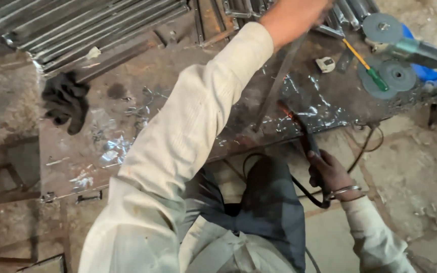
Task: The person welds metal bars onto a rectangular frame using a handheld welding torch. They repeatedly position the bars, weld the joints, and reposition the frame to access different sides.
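My left hand (pixel 297 16) reaches to the top edge of the view, blurred and partly cut off. It grips the upper end of a long flat metal strip (pixel 271 91) that slants down across the rusty steel worktable (pixel 142 76). My right hand (pixel 331 174), with a metal bangle on the wrist, holds a welding electrode holder (pixel 304 134) by its dark handle at the table's near edge. The holder's reddish tip points up toward the lower end of the strip. A black cable (pixel 309 194) loops down from the handle.
A black glove (pixel 66 102) lies at the table's left. Stacked metal bars (pixel 77 25) fill the back left. At the right are an angle grinder (pixel 410 49), loose grinding discs (pixel 396 76), a green-handled screwdriver (pixel 375 76) and a small tape measure (pixel 325 64). Concrete floor (pixel 405 167) lies below.
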